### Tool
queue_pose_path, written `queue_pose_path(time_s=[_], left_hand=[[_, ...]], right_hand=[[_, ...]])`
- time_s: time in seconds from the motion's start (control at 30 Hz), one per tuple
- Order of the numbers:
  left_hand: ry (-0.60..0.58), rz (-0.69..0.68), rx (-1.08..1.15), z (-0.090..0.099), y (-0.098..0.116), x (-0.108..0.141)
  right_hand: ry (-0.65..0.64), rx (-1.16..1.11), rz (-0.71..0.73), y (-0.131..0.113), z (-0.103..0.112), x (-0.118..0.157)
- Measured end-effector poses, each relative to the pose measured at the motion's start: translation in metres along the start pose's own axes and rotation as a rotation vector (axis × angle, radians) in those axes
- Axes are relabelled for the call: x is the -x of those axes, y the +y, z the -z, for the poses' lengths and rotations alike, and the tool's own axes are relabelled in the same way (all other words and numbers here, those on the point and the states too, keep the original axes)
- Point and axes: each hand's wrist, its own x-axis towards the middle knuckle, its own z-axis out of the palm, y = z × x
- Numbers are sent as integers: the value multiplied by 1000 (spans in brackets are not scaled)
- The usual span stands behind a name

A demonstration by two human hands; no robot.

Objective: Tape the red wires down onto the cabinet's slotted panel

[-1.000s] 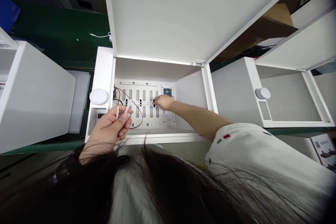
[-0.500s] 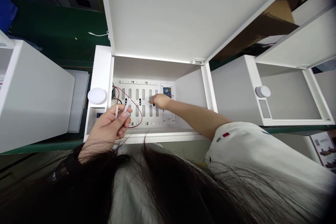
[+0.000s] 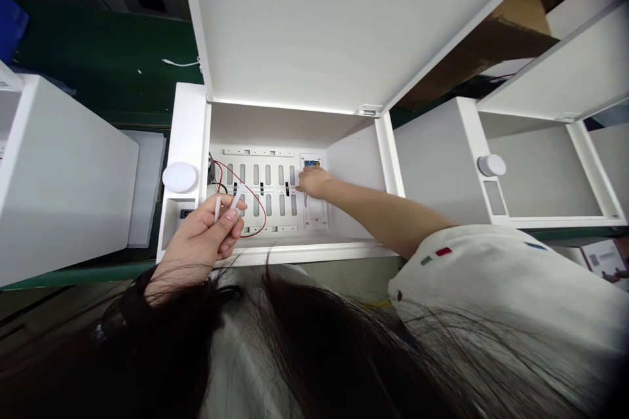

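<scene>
My left hand (image 3: 209, 234) is closed around a white plastic strip (image 3: 236, 198), folded so that two ends stick up between the fingers. It hovers over the front left corner of an open white cabinet (image 3: 295, 254). My right hand (image 3: 315, 182) reaches inside, fingers drawn together at the right end of a slotted white plate (image 3: 249, 186). It partly covers a blue circuit board (image 3: 311, 163). Whatever its fingertips hold is too small to make out. Several black clips (image 3: 287, 188) sit along the plate's middle, and a red wire (image 3: 264, 208) loops across its left part.
The cabinet's large white lid (image 3: 363, 19) stands raised behind it. A round white knob (image 3: 179, 177) sits on its left side. Similar white cabinets stand left (image 3: 78, 170) and right (image 3: 437, 163). A white cable (image 3: 181, 65) lies on the green bench (image 3: 122, 52).
My right hand has moved right along the plate, away from the rightmost black clip and over the circuit board. My left hand keeps the white strip in nearly the same place.
</scene>
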Motion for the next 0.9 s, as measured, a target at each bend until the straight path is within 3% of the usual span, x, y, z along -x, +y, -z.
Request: queue_pose_path(time_s=[0.13, 0.37, 0.57, 0.9], left_hand=[[-10, -11, -10, 0, -1, -2], [-4, -10, -8, -1, 0, -3], [-7, -8, 6, -1, 0, -2], [-19, -14, 2, 0, -1, 0]], right_hand=[[15, 14, 9, -4, 9, -1], [25, 81, 155, -19, 19, -9], [-28, 182, 125, -15, 5, -2], [-152, 174, -9, -12, 3, 10]])
